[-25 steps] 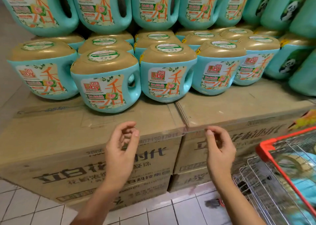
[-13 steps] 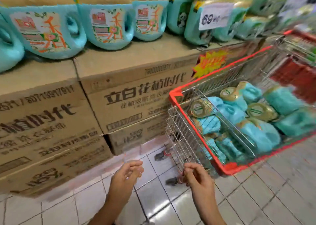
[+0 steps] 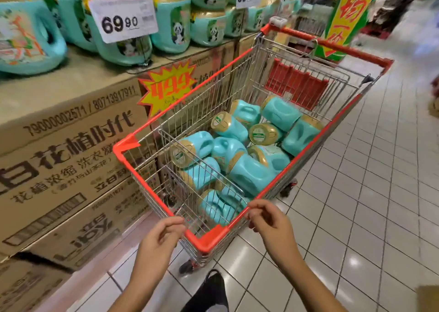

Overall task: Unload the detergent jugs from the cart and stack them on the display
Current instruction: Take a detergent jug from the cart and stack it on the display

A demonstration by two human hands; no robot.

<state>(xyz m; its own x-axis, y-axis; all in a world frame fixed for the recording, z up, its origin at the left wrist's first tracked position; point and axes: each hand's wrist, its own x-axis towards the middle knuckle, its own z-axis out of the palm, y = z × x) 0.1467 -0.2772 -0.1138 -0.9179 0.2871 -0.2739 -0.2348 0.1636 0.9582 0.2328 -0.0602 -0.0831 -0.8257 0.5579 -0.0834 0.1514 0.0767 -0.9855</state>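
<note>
Teal plastic gold-capped detergent jugs (image 3: 251,176) lie tumbled in the red-rimmed wire cart (image 3: 209,238), evidently parked just beside the cardboard-carton display (image 3: 71,79) for short carries; left hand (image 3: 161,238) and right hand (image 3: 268,219) hover loosely curled, empty, at its near corner.

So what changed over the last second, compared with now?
The view swung right, from the display to the cart. The left hand and right hand moved from in front of the display to the cart's near rim, loosely curled, holding nothing; contact with the rim is unclear. The jugs in the cart lie as before, none lifted.
</note>
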